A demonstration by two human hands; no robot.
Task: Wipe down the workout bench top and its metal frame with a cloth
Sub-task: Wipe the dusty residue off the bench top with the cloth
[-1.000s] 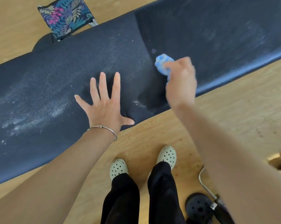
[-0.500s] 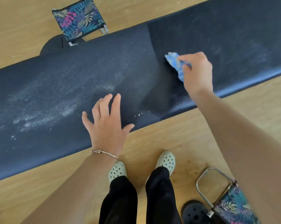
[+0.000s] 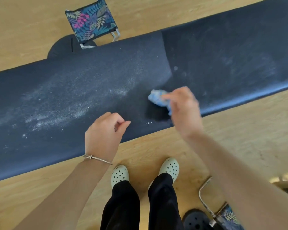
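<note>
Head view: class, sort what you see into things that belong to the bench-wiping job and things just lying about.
Job: black padded bench top; white dust streak on it; blue patterned cloth; right hand gripping that cloth; left hand, curled, at the near edge.
Lying about: leaf-print fabric stool beyond the bench; second leaf-print stool with metal tube frame, lower right.

I note left hand (image 3: 105,133) fingers curled, holding nothing; right hand (image 3: 184,110) blurred, gripping cloth (image 3: 158,97); both forearms reach forward.

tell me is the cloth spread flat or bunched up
Bunched up: the blue cloth is a crumpled wad gripped in the right hand on the bench top.
</note>
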